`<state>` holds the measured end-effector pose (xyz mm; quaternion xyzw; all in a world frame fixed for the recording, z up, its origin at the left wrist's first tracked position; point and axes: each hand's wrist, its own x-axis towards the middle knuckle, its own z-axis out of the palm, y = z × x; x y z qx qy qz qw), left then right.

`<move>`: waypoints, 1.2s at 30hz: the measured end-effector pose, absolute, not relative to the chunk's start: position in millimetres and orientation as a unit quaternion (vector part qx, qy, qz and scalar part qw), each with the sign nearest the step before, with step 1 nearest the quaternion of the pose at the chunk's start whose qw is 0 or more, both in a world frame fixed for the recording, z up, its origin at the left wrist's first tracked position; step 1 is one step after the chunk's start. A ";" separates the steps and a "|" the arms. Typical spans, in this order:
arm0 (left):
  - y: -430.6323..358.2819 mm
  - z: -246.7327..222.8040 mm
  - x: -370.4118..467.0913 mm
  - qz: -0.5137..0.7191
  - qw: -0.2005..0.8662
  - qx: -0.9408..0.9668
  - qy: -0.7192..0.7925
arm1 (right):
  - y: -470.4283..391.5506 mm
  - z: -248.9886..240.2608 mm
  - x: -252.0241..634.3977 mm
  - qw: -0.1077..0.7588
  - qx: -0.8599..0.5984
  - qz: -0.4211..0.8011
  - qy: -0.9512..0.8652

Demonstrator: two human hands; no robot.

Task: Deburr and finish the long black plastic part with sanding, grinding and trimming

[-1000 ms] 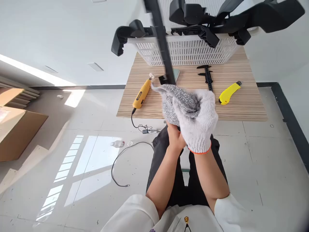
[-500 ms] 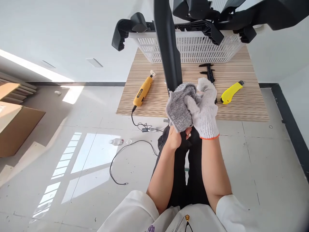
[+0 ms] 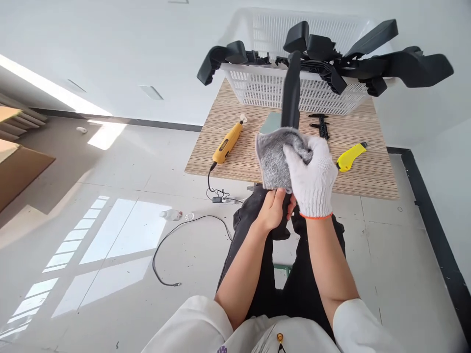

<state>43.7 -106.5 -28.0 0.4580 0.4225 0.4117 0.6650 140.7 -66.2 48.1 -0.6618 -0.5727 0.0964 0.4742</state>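
Note:
A long black plastic part (image 3: 291, 93) stands out ahead of me, pointing toward the basket. Bare, my left hand (image 3: 272, 210) is closed round its near end, just above my lap. My right hand (image 3: 312, 179), in a white knitted glove with an orange cuff edge, grips a grey fluffy cloth (image 3: 274, 159). The cloth is pressed round the middle of the part and hides that stretch of it. Some of my right fingers are buried in the cloth folds.
Several black plastic parts (image 3: 324, 68) lie across a white slatted basket (image 3: 265, 88) at the back of the wooden table (image 3: 250, 169). A yellow rotary tool (image 3: 227, 143), a black caliper (image 3: 321, 126), a yellow cutter (image 3: 351, 157) and a grey-green block (image 3: 270, 122) rest on the table.
The black part has tipped and come lower, its far end now below the basket parts. My left hand shows nearer the cloth's lower edge. My view has shifted.

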 end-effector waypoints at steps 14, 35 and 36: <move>-103.3 -39.1 43.0 0.434 0.695 0.452 0.354 | -27.5 70.6 141.5 0.437 -0.715 0.182 -0.514; -104.9 -37.5 42.2 0.440 0.625 0.528 0.370 | 39.5 117.7 143.2 0.437 -0.727 0.072 -0.524; -104.9 -37.3 41.8 0.439 0.624 0.530 0.371 | 43.1 119.8 144.4 0.442 -0.727 0.067 -0.521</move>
